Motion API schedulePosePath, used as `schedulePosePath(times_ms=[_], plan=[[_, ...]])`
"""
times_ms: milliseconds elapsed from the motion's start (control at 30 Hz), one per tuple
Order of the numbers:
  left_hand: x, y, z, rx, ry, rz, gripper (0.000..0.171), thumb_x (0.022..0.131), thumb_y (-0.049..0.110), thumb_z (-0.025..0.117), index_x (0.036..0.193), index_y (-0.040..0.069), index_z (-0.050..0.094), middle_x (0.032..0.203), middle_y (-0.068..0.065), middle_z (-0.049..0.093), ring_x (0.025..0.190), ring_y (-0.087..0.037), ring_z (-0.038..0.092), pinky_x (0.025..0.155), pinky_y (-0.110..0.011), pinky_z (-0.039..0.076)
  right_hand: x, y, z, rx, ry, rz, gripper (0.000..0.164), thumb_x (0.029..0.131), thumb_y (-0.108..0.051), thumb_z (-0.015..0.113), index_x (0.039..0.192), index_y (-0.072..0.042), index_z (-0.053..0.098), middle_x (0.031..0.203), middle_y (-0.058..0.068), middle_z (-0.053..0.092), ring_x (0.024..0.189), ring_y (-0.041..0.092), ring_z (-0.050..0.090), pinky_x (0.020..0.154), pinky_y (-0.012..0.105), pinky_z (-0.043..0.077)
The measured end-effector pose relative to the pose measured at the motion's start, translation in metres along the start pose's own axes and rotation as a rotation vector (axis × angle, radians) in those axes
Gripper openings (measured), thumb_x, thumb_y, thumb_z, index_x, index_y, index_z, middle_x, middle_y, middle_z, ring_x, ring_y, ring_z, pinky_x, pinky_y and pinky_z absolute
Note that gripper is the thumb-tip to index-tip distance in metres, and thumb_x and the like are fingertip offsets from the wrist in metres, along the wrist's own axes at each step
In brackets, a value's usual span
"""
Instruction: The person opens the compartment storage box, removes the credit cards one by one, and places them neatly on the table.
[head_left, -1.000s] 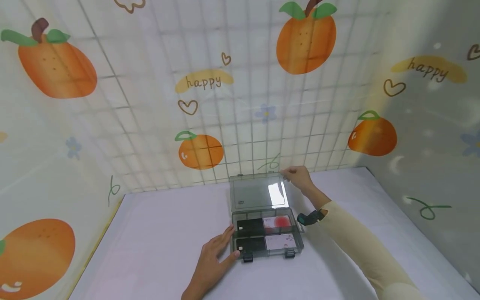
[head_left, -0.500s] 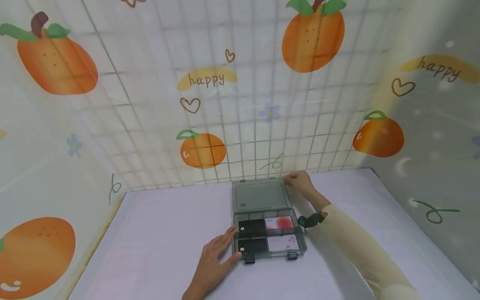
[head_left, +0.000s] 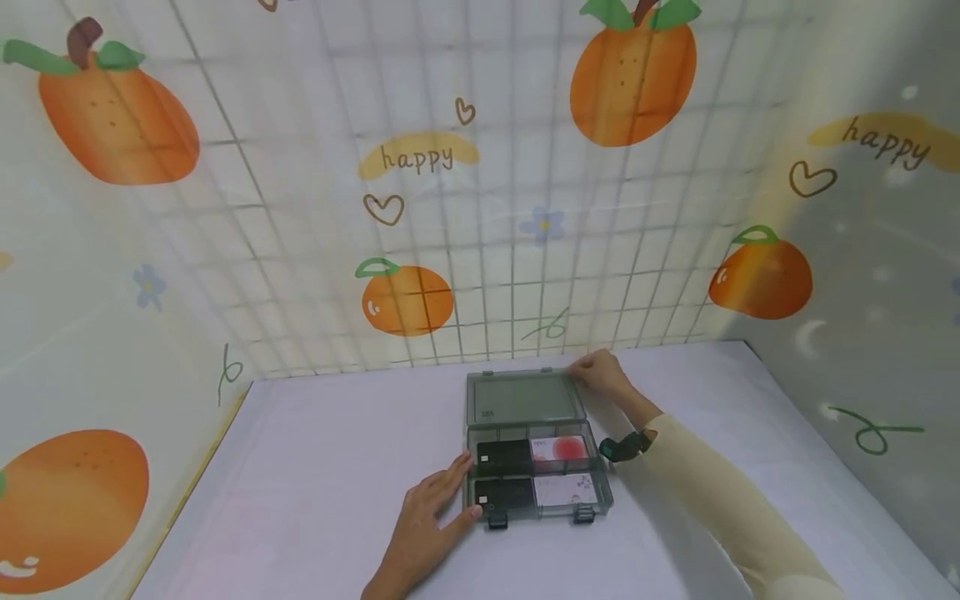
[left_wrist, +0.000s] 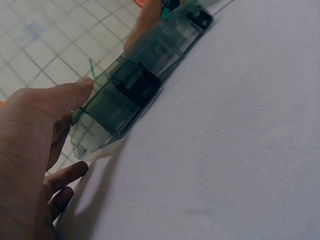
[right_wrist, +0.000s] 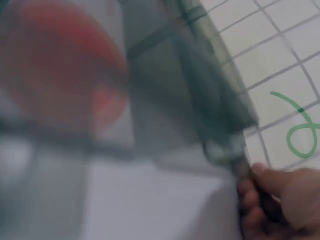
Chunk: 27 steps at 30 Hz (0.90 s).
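Note:
A smoky clear plastic storage box (head_left: 606, 492) lies on the white table with its lid (head_left: 525, 398) swung up at the back. Two black cards (head_left: 506, 493), a white card with a red disc (head_left: 558, 448) and a white card with a small print (head_left: 566, 488) fill its compartments. My left hand (head_left: 431, 510) rests against the box's left side, fingers fairly straight, thumb on the front left corner (left_wrist: 87, 107). With thumb and fingers, my right hand (head_left: 602, 373) pinches the lid's far right corner; the right wrist view shows that hand (right_wrist: 275, 200) at the blurred lid.
Two dark latches (head_left: 583, 515) hang from the box's front. Behind the table (head_left: 337, 467) a white curtain (head_left: 300, 167) printed with oranges hangs over a grid wall. A dark wrist device (head_left: 626, 447) sits at my right sleeve (head_left: 727, 492).
The lid's far edge and my right hand have come lower in the head view, and the bright glare on the lid is gone. My left hand stays at the box.

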<state>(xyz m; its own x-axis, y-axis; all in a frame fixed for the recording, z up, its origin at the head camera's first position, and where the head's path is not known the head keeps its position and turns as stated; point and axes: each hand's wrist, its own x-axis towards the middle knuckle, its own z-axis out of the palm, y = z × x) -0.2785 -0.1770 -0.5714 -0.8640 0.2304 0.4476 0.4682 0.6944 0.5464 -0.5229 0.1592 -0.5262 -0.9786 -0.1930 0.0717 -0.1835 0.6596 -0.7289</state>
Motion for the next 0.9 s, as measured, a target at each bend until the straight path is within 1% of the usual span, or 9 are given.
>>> schedulePosePath(times_ms=[100, 200, 333, 400, 467, 567, 667, 800, 900], plan=[[-0.001, -0.001, 0.003, -0.009, 0.000, 0.012, 0.063, 0.095, 0.043, 0.066, 0.152, 0.024, 0.046, 0.155, 0.012, 0.042, 0.130, -0.023, 0.050, 0.100, -0.061, 0.037, -0.002, -0.004, -0.009, -0.133, -0.085, -0.116, 0.028, 0.098, -0.016, 0.065, 0.078, -0.002, 0.076, 0.056, -0.005, 0.048, 0.057, 0.013, 0.045, 0.053, 0.027, 0.038], [0.000, 0.000, 0.003, -0.018, 0.005, 0.014, 0.063, 0.095, 0.044, 0.066, 0.152, 0.025, 0.046, 0.155, 0.014, 0.041, 0.130, -0.023, 0.051, 0.101, -0.061, 0.037, -0.008, -0.018, -0.022, -0.208, -0.142, -0.185, 0.025, 0.100, -0.014, 0.061, 0.084, -0.002, 0.075, 0.063, -0.002, 0.058, 0.061, 0.013, 0.052, 0.057, 0.029, 0.044], [0.000, 0.002, 0.000, -0.019, 0.015, 0.003, 0.063, 0.093, 0.043, 0.068, 0.151, 0.024, 0.048, 0.154, 0.015, 0.042, 0.129, -0.024, 0.052, 0.101, -0.061, 0.037, -0.025, -0.042, -0.035, -0.206, -0.141, -0.236, 0.020, 0.101, -0.015, 0.061, 0.106, -0.002, 0.076, 0.093, 0.006, 0.073, 0.082, 0.018, 0.066, 0.072, 0.037, 0.056], [0.001, 0.002, 0.000, -0.015, 0.008, -0.004, 0.063, 0.094, 0.043, 0.067, 0.151, 0.024, 0.048, 0.154, 0.016, 0.041, 0.129, -0.024, 0.051, 0.101, -0.060, 0.037, -0.038, -0.055, -0.039, -0.198, -0.135, -0.276, 0.020, 0.100, -0.016, 0.062, 0.107, -0.005, 0.076, 0.099, 0.006, 0.073, 0.088, 0.020, 0.067, 0.077, 0.040, 0.057], [0.000, 0.002, 0.000, -0.022, 0.000, -0.004, 0.063, 0.094, 0.045, 0.066, 0.151, 0.024, 0.048, 0.155, 0.017, 0.040, 0.130, -0.024, 0.051, 0.102, -0.060, 0.036, -0.054, -0.066, -0.039, -0.208, -0.146, -0.346, 0.018, 0.100, -0.017, 0.063, 0.105, -0.008, 0.077, 0.099, 0.004, 0.073, 0.086, 0.017, 0.066, 0.076, 0.039, 0.056], [0.000, 0.001, -0.001, -0.030, -0.015, -0.005, 0.063, 0.095, 0.047, 0.064, 0.152, 0.025, 0.046, 0.155, 0.017, 0.039, 0.131, -0.025, 0.049, 0.103, -0.060, 0.034, -0.075, -0.080, -0.032, -0.243, -0.204, -0.485, 0.017, 0.100, -0.016, 0.063, 0.102, -0.009, 0.078, 0.094, -0.001, 0.071, 0.079, 0.011, 0.062, 0.072, 0.034, 0.055], [0.002, 0.000, -0.003, -0.034, -0.023, -0.012, 0.064, 0.095, 0.048, 0.062, 0.152, 0.025, 0.045, 0.155, 0.017, 0.039, 0.132, -0.025, 0.048, 0.105, -0.061, 0.033, -0.090, -0.088, -0.016, -0.281, -0.269, -0.593, 0.020, 0.101, -0.015, 0.061, 0.103, -0.003, 0.077, 0.088, -0.002, 0.066, 0.074, 0.009, 0.055, 0.067, 0.030, 0.051], [0.001, -0.001, -0.003, -0.033, -0.025, -0.014, 0.063, 0.096, 0.049, 0.062, 0.152, 0.025, 0.045, 0.156, 0.016, 0.039, 0.133, -0.025, 0.048, 0.105, -0.062, 0.033, -0.106, -0.090, 0.010, -0.318, -0.317, -0.611, 0.031, 0.104, -0.024, 0.057, 0.102, -0.001, 0.078, 0.085, -0.005, 0.056, 0.076, 0.010, 0.048, 0.067, 0.027, 0.046], [-0.001, 0.000, -0.002, -0.042, -0.030, -0.016, 0.063, 0.096, 0.047, 0.062, 0.153, 0.026, 0.044, 0.156, 0.014, 0.039, 0.132, -0.025, 0.048, 0.105, -0.063, 0.033, -0.117, -0.086, 0.027, -0.381, -0.330, -0.597, 0.040, 0.105, -0.035, 0.053, 0.095, -0.006, 0.079, 0.086, -0.007, 0.053, 0.077, 0.011, 0.044, 0.069, 0.028, 0.043]])
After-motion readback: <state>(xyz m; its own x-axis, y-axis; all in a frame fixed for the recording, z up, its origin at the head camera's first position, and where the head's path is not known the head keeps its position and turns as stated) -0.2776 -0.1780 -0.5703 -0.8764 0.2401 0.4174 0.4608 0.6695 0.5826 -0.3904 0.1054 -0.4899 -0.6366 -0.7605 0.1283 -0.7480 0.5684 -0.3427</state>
